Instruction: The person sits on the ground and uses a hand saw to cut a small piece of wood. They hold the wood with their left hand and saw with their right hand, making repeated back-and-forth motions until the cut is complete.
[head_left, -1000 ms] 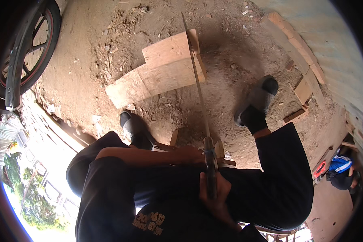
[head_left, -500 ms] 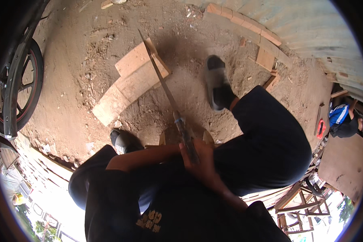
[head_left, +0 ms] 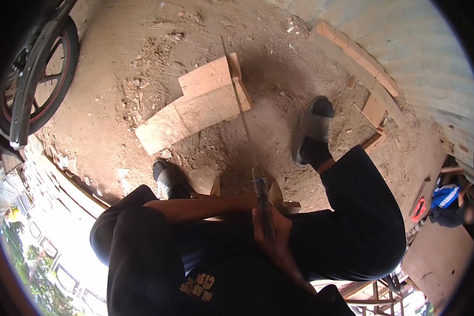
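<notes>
My right hand [head_left: 277, 230] is closed round the dark handle of a long, narrow-bladed tool [head_left: 240, 100], much like a machete. Its thin blade points away from me, seen nearly edge-on, and in the view it crosses the right end of some pale wooden pieces [head_left: 205, 105] on the dirt. Whether it touches them I cannot tell. My left forearm [head_left: 205, 208] reaches across from the left to beside the handle, where the tool hides my left hand's fingers. Below the handle, between my legs, lies partly covered pale wood [head_left: 275, 192].
A dark-rimmed wheel [head_left: 63, 79] stands at the far left. Along the metal wall [head_left: 416, 58] on the right runs a row of tan blocks [head_left: 358, 55]. My shod feet [head_left: 316, 126] rest on bare dirt. Another person [head_left: 450, 197] is at the right edge.
The scene has shifted right in the view, with its far part lower, as my head moved. The tool looks more upright and edge-on. My right hand keeps its grip.
</notes>
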Available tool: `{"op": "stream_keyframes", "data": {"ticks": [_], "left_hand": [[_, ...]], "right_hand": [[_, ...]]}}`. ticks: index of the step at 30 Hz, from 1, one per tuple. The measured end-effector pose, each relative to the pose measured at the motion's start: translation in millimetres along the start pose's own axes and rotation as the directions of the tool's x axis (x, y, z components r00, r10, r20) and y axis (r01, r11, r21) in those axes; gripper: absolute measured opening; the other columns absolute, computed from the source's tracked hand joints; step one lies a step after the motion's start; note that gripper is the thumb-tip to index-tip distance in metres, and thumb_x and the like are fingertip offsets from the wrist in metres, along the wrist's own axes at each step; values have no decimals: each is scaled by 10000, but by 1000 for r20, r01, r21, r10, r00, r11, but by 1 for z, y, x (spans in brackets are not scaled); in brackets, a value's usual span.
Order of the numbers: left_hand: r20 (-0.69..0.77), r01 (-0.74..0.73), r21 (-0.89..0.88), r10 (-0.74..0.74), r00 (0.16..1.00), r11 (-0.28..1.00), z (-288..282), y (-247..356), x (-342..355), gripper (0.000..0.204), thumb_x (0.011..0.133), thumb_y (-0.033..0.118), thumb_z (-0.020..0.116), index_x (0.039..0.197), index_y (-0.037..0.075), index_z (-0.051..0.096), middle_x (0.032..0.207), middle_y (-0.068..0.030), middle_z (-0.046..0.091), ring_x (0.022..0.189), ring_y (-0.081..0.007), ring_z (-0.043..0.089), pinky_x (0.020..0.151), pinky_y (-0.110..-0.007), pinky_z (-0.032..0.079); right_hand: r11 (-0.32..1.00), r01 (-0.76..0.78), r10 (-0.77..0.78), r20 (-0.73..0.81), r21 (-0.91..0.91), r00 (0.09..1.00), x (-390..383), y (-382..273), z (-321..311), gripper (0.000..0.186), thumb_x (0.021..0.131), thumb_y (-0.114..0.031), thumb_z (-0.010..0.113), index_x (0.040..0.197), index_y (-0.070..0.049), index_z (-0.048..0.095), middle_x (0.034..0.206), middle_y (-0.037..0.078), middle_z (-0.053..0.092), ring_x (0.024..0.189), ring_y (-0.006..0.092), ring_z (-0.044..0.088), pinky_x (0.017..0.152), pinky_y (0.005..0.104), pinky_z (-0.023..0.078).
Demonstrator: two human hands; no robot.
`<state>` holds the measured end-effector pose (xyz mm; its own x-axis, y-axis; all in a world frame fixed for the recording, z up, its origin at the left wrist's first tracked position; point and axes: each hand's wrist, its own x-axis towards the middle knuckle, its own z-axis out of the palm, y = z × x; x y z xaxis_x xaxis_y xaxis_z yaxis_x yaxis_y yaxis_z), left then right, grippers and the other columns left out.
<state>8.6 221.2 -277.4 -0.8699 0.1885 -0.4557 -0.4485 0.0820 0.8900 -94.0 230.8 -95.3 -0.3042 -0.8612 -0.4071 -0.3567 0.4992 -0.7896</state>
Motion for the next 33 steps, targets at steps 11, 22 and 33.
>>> {"op": "stream_keyframes", "data": {"ticks": [11, 22, 33], "left_hand": [[-112, 173, 190, -153, 982, 966, 0, -36, 1, 439, 886, 458, 604, 1058, 68, 709, 1061, -178, 701, 992, -362, 672, 856, -453, 531], [-363, 624, 428, -507, 781, 654, -113, 0, -44, 471, 793, 475, 714, 1023, 65, 739, 1034, -156, 719, 974, -329, 687, 829, -444, 548], [-858, 901, -16, -469, 210, 433, -191, -23, -143, 1338, 587, 521, 890, 1551, 99, 65, 1570, -227, 223, 1417, -420, 301, 1053, -661, 359]], "right_hand": [[995, 21, -10, -109, 101, 994, -12, 6, -9, 229, 918, -101, 658, 745, -3, 545, 572, 50, 516, 559, 64, 473, 500, 287, 390], [987, 135, -120, -168, 85, 978, -34, 29, -28, 267, 913, -100, 673, 711, -11, 523, 565, 38, 464, 559, 56, 403, 504, 286, 362], [977, 196, -181, -159, 84, 971, -28, 38, -33, 289, 908, -107, 681, 698, -5, 510, 556, 52, 489, 550, 42, 436, 494, 275, 385]]}}
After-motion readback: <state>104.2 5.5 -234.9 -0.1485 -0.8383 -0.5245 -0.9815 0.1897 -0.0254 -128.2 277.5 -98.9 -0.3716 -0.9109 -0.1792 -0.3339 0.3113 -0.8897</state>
